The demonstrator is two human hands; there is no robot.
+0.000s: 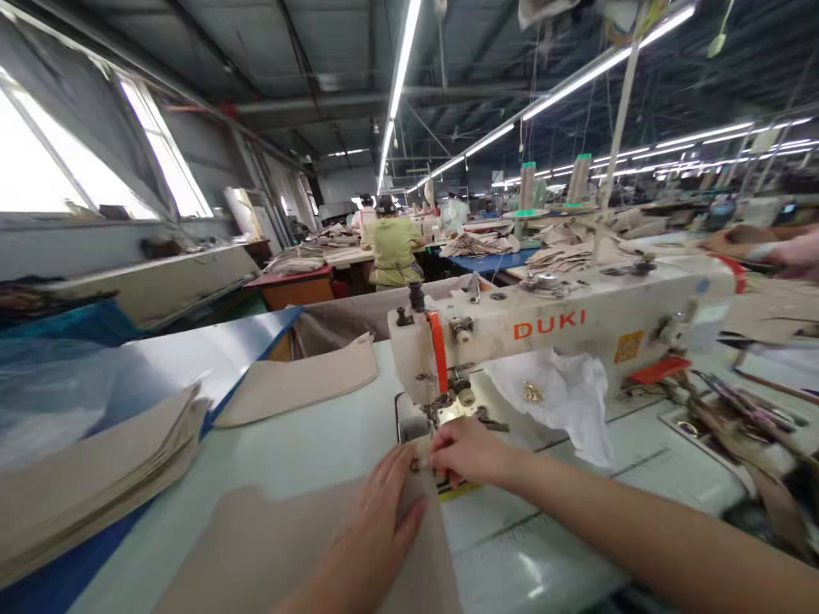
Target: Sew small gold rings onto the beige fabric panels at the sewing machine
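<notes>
My left hand (377, 520) lies flat on a beige fabric panel (249, 546), its fingers stretched toward the needle area of a sewing machine (486, 333) marked DUKI. Right beside the presser foot, my right hand (470, 452) has its fingers pinched together at the panel's upper edge. A small piece shows between the fingertips of both hands, too small and blurred to name. The needle is mostly hidden behind my right hand. Behind that hand, small gold-coloured metal parts (532, 391) rest on a white cloth (579, 396).
A single cut panel (300, 379) lies left of the machine head. Farther left, a stack of beige panels (108, 477) sits on a blue-edged surface. Tools and straps (748, 418) crowd the right side. A person (395, 247) sits ahead; another person's arm (793, 254) reaches in at right.
</notes>
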